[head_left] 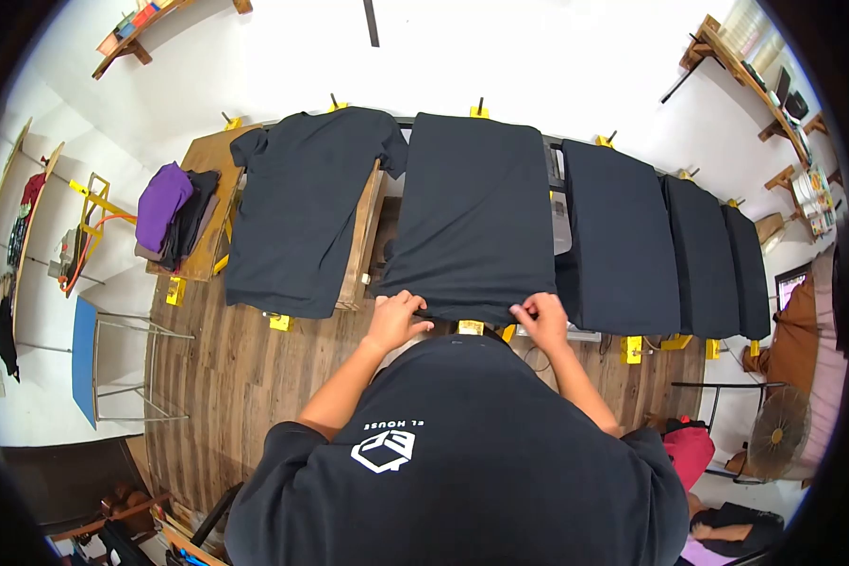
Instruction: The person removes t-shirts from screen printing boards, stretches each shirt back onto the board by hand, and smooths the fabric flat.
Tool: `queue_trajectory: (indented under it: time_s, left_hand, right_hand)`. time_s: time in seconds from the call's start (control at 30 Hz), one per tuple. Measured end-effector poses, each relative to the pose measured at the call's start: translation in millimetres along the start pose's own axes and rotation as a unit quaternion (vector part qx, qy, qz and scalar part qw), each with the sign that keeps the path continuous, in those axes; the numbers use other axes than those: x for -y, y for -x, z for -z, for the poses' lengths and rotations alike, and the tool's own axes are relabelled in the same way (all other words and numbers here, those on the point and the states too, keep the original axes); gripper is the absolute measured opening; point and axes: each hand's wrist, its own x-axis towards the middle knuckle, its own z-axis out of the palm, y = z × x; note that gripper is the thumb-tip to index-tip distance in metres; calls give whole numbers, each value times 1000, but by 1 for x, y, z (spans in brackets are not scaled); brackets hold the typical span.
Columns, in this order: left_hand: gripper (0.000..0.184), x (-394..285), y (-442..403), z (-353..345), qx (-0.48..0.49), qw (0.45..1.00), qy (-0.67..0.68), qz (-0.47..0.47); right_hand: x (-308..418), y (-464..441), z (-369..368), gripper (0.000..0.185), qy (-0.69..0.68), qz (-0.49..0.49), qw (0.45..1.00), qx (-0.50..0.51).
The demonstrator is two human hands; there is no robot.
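Note:
A black shirt (472,208) lies over the board in the middle, its near edge bunched and slightly wrinkled. At that edge's left corner, my left hand (399,319) has its fingers closed on the fabric. My right hand (541,319) pinches the same edge near the right corner. To the left, another black shirt (297,212) with its sleeves showing is draped over a wooden board (360,241). On the right, a smooth black shirt (621,241) covers the neighbouring board.
Further right are more black-covered boards (707,255). A wooden table (215,156) at the left holds a purple cloth (162,203) and dark garments. A blue-topped stand (85,363) is at lower left, a fan (778,436) at lower right. Another person's arm (726,531) shows at bottom right.

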Motion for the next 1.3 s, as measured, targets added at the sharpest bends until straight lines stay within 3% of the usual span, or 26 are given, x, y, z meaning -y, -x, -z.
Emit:
queue_trajectory:
  time_s: [0.07,0.23,0.37,0.43,0.53,0.6,0.63,0.7,0.73,0.77,0.87,1.03,1.3]
  left_hand:
    - [33,2,2,-12,-9,1000,-23,-5]
    - [28,19,4,-34,-43,998,-46,-4]
    - [28,6,10,-12,-14,1000,-2,-6]
    - [29,-1,4,-1,-17,1000,22,-3]
    - [23,1,-17,10,-93,990,-27,101]
    - [23,11,-36,12,-169,982,-66,48]
    - [30,16,-45,14,-104,990,-34,86]
    - [36,23,-63,7,-108,991,-58,61]
    - [43,24,-72,3,-117,989,-83,37]
    - [56,25,-79,1,-59,995,-72,48]
    - [63,22,-98,-13,-32,995,-81,42]
    - [66,31,-138,-29,-24,997,-52,54]
    - [74,79,-257,-53,1,992,-119,41]
  right_hand:
    - [1,7,-10,36,22,113,991,68]
    - [-10,19,-33,30,67,84,993,57]
    - [-1,21,-10,29,57,95,989,94]
    - [-2,17,-5,27,-48,77,994,56]
    - [-8,2,-4,26,13,-15,999,-47]
    - [-10,-15,-7,27,67,-20,991,-112]
    - [-10,-22,-7,33,81,-43,992,-87]
    - [-11,-34,-19,41,105,-34,989,-96]
    - [-12,-40,-24,50,96,-49,993,-54]
    - [-10,-44,-29,52,98,-44,993,-41]
    - [-6,-55,-40,60,101,-48,994,-5]
    - [-18,-92,-44,64,144,-43,989,-8]
    - [-69,-254,-62,69,181,-36,982,36]
